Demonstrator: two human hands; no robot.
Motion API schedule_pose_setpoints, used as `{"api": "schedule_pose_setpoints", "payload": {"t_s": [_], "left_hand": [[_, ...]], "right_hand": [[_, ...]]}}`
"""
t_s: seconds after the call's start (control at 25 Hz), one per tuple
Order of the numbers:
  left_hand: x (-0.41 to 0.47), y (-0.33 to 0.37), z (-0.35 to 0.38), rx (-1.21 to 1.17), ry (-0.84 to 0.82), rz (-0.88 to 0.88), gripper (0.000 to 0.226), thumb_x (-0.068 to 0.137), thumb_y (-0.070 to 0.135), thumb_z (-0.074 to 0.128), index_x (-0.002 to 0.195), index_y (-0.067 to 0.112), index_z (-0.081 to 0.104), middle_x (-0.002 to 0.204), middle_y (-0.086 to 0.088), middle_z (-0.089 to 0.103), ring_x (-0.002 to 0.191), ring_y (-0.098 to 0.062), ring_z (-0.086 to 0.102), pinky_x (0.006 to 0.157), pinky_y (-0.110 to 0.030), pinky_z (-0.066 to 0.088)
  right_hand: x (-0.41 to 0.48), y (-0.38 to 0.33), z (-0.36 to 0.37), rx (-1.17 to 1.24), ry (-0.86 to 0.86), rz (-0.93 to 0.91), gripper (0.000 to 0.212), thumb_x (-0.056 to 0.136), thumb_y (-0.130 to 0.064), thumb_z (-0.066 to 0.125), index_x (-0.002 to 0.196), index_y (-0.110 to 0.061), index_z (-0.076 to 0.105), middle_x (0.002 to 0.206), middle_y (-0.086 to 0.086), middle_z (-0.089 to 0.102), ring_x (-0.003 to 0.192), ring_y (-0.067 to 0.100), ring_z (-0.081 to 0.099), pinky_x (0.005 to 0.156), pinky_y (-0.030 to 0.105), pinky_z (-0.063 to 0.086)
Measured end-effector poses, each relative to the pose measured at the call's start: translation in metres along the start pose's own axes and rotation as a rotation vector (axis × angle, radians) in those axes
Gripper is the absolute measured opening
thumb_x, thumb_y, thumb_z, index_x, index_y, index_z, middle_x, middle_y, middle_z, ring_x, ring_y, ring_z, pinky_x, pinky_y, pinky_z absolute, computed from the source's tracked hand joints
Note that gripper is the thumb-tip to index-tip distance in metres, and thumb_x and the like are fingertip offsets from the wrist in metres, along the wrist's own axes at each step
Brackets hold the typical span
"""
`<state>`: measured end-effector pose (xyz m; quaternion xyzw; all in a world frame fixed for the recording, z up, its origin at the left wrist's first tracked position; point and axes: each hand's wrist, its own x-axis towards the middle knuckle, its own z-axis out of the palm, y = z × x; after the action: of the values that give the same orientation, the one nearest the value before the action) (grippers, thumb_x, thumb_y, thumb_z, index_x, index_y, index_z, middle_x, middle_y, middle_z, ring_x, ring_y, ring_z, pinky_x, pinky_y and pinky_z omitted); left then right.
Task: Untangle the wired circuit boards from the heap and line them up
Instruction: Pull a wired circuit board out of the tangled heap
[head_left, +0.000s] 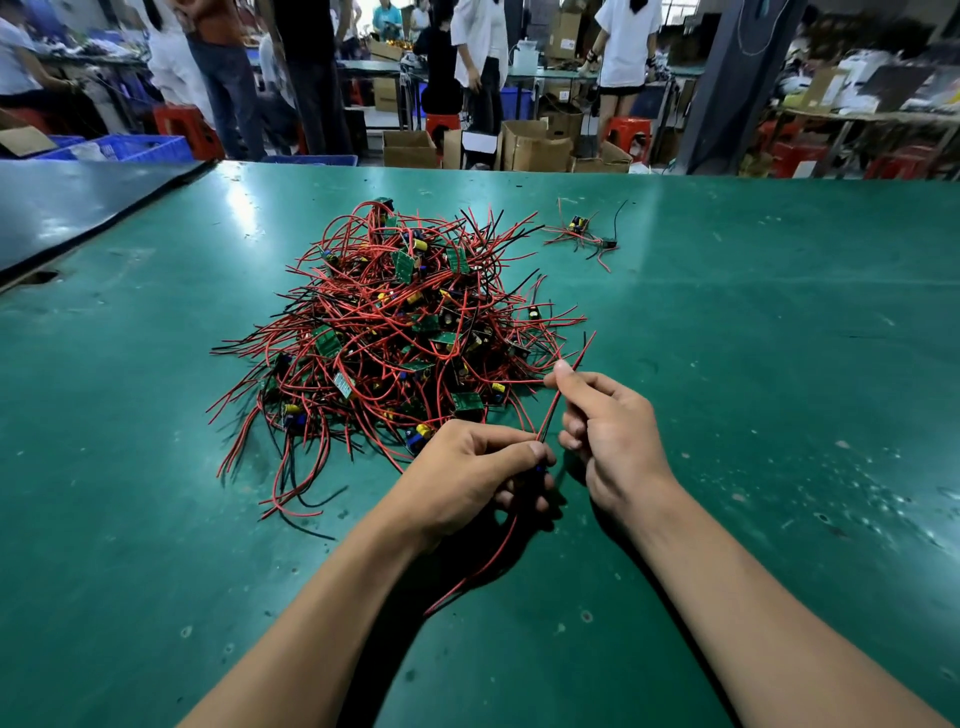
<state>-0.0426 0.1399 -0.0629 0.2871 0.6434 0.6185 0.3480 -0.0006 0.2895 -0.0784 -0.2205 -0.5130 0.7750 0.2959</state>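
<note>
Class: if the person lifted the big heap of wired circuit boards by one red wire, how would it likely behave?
The heap would probably drag up in a clump, since its wires interlace. The wires look floppy: one droops from the left hand. Boards look small, likely light.

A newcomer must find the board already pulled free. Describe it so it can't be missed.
On the green table, look past the big heap of red and black wires to its far right. There lies the separated board, apart from the heap. Only it sits clear of the tangle, with its few wires spread out on bare table.
</note>
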Motion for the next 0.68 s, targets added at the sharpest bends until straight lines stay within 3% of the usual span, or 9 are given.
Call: {"api": "schedule_pose_setpoints", "payload": {"t_s": [0.08,0.16,0.4,0.56,0.68], "left_hand": [[-0.001,0.001,-0.001,0.012,-0.011,-0.015,0.018,0.095,0.008,0.059,0.095,-0.005,0.071,0.075,-0.009,0.072,0.059,-0.016,0.069,0.051,-0.014,0.046],[-0.002,0.003,-0.001,0.007,-0.029,-0.028,0.017,0.095,0.008,0.059,0.095,-0.003,0.071,0.073,-0.009,0.072,0.057,-0.016,0.069,0.051,-0.014,0.046],[-0.003,0.004,-0.002,-0.027,-0.049,-0.062,0.015,0.095,0.005,0.058,0.092,-0.003,0.07,0.07,-0.01,0.07,0.054,-0.015,0.067,0.049,-0.014,0.046],[-0.002,0.005,-0.002,-0.044,-0.016,-0.066,0.017,0.094,0.006,0.058,0.086,0.002,0.072,0.071,-0.012,0.071,0.054,-0.017,0.068,0.045,-0.014,0.045],[-0.002,0.005,-0.004,-0.075,0.011,-0.088,0.019,0.093,0.008,0.059,0.08,0.006,0.073,0.071,-0.014,0.071,0.053,-0.019,0.067,0.045,-0.016,0.046]], "right_hand": [[0.002,0.001,-0.001,0.068,0.03,0.003,0.02,0.091,-0.011,0.07,0.074,-0.008,0.061,0.069,-0.002,0.066,0.041,0.005,0.03,0.038,0.017,0.026],[0.006,0.0,-0.003,0.107,0.074,-0.036,0.02,0.087,-0.006,0.073,0.072,-0.01,0.06,0.065,-0.002,0.061,0.04,0.004,0.031,0.038,0.017,0.027],[0.016,-0.003,-0.017,-0.088,0.155,-0.21,0.025,0.079,-0.005,0.081,0.073,-0.018,0.06,0.062,-0.011,0.062,0.041,0.004,0.036,0.041,0.018,0.03],[0.019,-0.004,-0.025,-0.225,0.168,-0.232,0.031,0.077,-0.016,0.085,0.068,-0.02,0.055,0.053,-0.009,0.049,0.041,0.01,0.031,0.041,0.022,0.027],[0.02,-0.004,-0.028,-0.195,0.15,-0.199,0.036,0.081,-0.025,0.083,0.06,-0.024,0.053,0.047,-0.004,0.041,0.041,0.014,0.027,0.043,0.024,0.021]]}}
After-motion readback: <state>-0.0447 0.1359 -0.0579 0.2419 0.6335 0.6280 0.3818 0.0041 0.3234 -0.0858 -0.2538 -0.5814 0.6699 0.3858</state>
